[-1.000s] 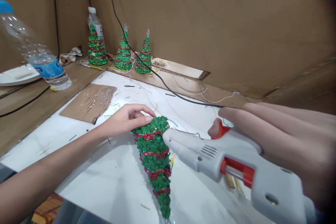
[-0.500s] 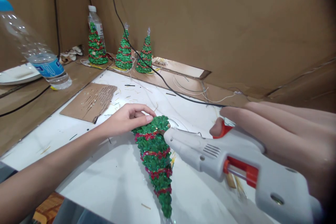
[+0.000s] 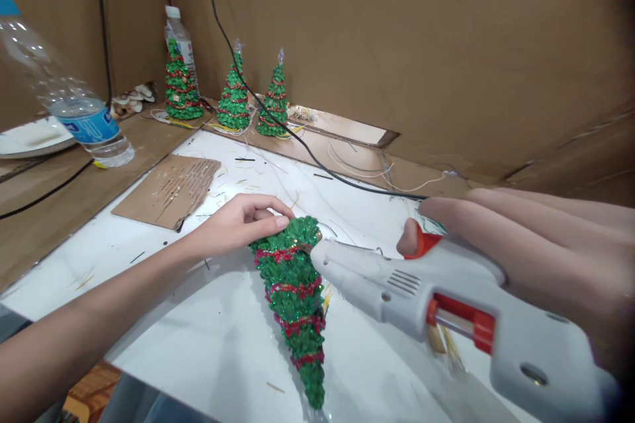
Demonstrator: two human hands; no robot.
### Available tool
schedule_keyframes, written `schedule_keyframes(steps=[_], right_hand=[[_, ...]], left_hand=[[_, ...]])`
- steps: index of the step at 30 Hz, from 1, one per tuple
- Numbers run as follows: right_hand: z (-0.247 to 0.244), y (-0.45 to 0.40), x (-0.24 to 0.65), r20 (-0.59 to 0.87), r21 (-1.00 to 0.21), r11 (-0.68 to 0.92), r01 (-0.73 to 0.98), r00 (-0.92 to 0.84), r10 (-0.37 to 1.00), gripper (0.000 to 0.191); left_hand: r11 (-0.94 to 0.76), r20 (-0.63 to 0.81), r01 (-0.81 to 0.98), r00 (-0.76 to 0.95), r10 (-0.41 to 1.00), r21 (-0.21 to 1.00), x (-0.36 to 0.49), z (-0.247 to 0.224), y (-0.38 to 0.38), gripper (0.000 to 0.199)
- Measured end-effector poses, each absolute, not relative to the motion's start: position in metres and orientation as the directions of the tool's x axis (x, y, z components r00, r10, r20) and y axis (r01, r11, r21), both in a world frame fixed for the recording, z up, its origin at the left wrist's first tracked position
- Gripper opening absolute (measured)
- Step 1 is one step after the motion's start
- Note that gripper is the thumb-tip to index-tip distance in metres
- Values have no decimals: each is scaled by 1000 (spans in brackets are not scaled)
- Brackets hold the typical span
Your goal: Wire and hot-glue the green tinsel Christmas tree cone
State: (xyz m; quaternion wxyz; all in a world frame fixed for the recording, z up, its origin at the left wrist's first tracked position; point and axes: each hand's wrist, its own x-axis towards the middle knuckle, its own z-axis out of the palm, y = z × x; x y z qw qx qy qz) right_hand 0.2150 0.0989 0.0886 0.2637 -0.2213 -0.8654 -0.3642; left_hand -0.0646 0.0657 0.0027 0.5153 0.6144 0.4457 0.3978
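Observation:
A small green Christmas tree (image 3: 294, 307) with red garland bands lies on the white board, its wide base away from me and its tip pointing toward me. My left hand (image 3: 251, 223) pinches the base at its far left edge, thumb on top. In my right hand (image 3: 550, 248) is a white-and-grey hot glue gun (image 3: 401, 284) with a red trigger. The gun's nozzle meets the right side of the tree near the base; whether it touches cannot be made out. Part of my right hand is blurred and cut off by the frame.
Several matching pieces stand behind, including a decorated tree (image 3: 181, 89) before a clear bottle (image 3: 173, 23). A larger water bottle (image 3: 92, 125) leans at left beside a white plate (image 3: 37, 139). A cardboard piece (image 3: 166, 192) lies on the board. A black cable (image 3: 307, 149) crosses the scene.
The glue gun's rear has shifted slightly right and down with my right hand. My left hand and the tree stay almost unmoved.

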Motion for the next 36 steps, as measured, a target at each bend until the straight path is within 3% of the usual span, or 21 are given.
schedule_keyframes(steps=[20, 29, 33, 36], right_hand=[[88, 99, 216, 626, 507, 620, 599, -750, 213, 62], [86, 100, 211, 649, 478, 597, 645, -717, 255, 44], [87, 97, 208, 616, 277, 652, 706, -651, 443, 36], [87, 96, 207, 624, 336, 619, 710, -660, 418, 29]], left_hand=[[-72, 46, 81, 284, 958, 994, -63, 4, 65, 26], [-87, 59, 85, 286, 956, 993, -64, 2, 66, 25], [-79, 55, 74, 288, 956, 994, -64, 1, 66, 25], [-76, 52, 76, 282, 958, 994, -64, 1, 66, 26]])
